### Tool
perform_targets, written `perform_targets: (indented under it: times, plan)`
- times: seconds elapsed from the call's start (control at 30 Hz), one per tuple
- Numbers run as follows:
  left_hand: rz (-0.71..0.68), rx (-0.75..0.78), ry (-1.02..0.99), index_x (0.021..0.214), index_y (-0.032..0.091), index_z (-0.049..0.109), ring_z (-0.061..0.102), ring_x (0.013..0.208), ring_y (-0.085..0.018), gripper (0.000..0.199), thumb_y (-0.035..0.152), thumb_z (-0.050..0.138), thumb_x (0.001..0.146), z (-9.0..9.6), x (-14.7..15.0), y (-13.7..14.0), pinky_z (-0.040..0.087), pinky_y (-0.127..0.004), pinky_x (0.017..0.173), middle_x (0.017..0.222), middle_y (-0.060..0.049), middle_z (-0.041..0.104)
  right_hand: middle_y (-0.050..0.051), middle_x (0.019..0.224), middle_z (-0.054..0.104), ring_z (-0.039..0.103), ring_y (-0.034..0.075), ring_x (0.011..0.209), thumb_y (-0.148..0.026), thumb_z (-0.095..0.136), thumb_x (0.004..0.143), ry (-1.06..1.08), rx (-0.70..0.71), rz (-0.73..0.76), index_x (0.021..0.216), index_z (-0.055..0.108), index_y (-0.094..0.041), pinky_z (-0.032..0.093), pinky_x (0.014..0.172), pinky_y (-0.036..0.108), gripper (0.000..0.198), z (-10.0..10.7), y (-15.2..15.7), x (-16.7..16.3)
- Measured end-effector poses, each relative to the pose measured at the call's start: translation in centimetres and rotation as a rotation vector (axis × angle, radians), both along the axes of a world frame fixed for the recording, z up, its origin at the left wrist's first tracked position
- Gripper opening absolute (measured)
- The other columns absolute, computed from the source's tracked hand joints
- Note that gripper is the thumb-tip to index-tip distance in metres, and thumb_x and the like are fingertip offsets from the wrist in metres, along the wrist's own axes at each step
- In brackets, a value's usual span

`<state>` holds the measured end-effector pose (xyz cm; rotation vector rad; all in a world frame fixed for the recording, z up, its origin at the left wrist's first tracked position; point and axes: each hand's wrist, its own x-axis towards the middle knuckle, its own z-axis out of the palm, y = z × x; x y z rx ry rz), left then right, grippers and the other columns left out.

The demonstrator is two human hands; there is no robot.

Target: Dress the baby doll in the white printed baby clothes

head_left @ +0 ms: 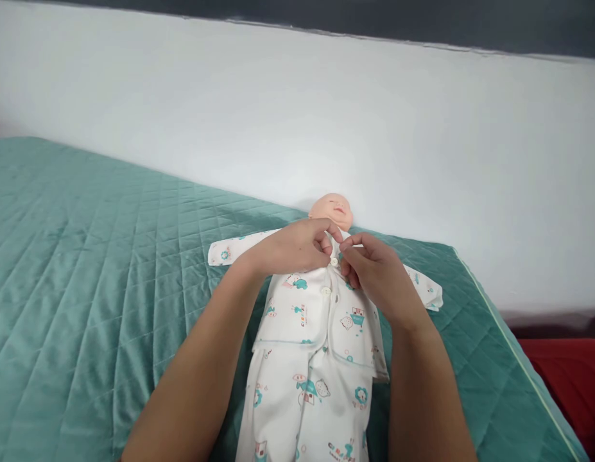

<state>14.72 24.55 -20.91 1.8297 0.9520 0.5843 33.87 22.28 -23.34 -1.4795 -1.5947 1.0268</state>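
A baby doll (330, 206) lies on its back, its head toward the wall. It wears a white printed jacket (297, 308) with buttons down the front and matching white trousers (311, 398). At the neck of the jacket, my left hand (301, 247) has its fingers curled in a pinch on the front edge. My right hand (374, 266) pinches the opposite edge, and the fingertips of both hands almost meet. One button (334, 262) shows just below the fingertips, another button (325, 291) lower down. The jacket's sleeves stretch out to both sides.
A green quilted cover (109, 289) spreads under the doll, with a pale piped edge at the right. Behind it stands a white wall (230, 109) with a dark band on top. Red fabric (567, 378) lies beyond the right edge.
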Motion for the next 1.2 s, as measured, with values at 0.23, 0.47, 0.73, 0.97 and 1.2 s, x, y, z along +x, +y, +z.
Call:
perform_targets:
  times: [0.23, 0.47, 0.73, 0.97, 1.2]
  plan:
    - [-0.012, -0.034, 0.001, 0.106, 0.023, 0.061, 0.051, 0.063, -0.011, 0.037, 0.014, 0.055, 0.070, -0.10, -0.32, 0.30, 0.040, -0.023, 0.055, 0.080, 0.001, 0.060, -0.004, 0.059, 0.053, 0.043, 0.010, 0.053, -0.038, 0.056, 0.089, -0.097, 0.029, 0.035, 0.074, 0.057, -0.022, 0.033, 0.052, 0.025, 0.023, 0.28, -0.14, 0.17]
    - [0.013, 0.023, 0.055, 0.100, 0.024, 0.063, 0.056, 0.068, -0.013, 0.030, 0.016, 0.056, 0.072, -0.25, -0.34, 0.35, 0.043, -0.025, 0.058, 0.085, 0.000, 0.062, -0.004, 0.057, 0.047, 0.037, 0.008, 0.051, -0.036, 0.054, 0.088, -0.143, 0.025, 0.023, 0.061, 0.049, -0.020, 0.027, 0.048, 0.024, 0.032, 0.69, -0.33, 0.06]
    - [0.010, 0.067, 0.052, 0.095, 0.023, 0.064, 0.054, 0.065, -0.012, 0.024, 0.016, 0.056, 0.073, -0.42, -0.44, 0.43, 0.041, -0.023, 0.055, 0.081, 0.000, 0.060, -0.005, 0.057, 0.047, 0.038, 0.009, 0.052, -0.038, 0.054, 0.090, -0.134, 0.030, 0.033, 0.063, 0.049, -0.020, 0.028, 0.049, 0.024, 0.032, 0.42, -0.18, 0.23]
    - [-0.006, 0.097, 0.104, 0.097, 0.021, 0.068, 0.051, 0.064, -0.012, 0.024, 0.019, 0.057, 0.076, -0.20, -0.51, 0.55, 0.039, -0.024, 0.056, 0.080, 0.000, 0.060, -0.005, 0.057, 0.049, 0.039, 0.009, 0.052, -0.043, 0.057, 0.091, -0.114, 0.037, 0.035, 0.065, 0.049, -0.021, 0.030, 0.050, 0.025, 0.035, 0.25, -0.13, 0.32]
    - [-0.060, 0.121, 0.102, 0.100, 0.022, 0.069, 0.049, 0.063, -0.011, 0.024, 0.020, 0.053, 0.081, -0.11, -0.72, 0.48, 0.037, -0.024, 0.057, 0.075, 0.002, 0.055, -0.004, 0.058, 0.049, 0.040, 0.009, 0.053, -0.049, 0.056, 0.091, -0.125, 0.034, 0.038, 0.065, 0.050, -0.021, 0.031, 0.050, 0.026, 0.038, 0.21, -0.10, 0.62]
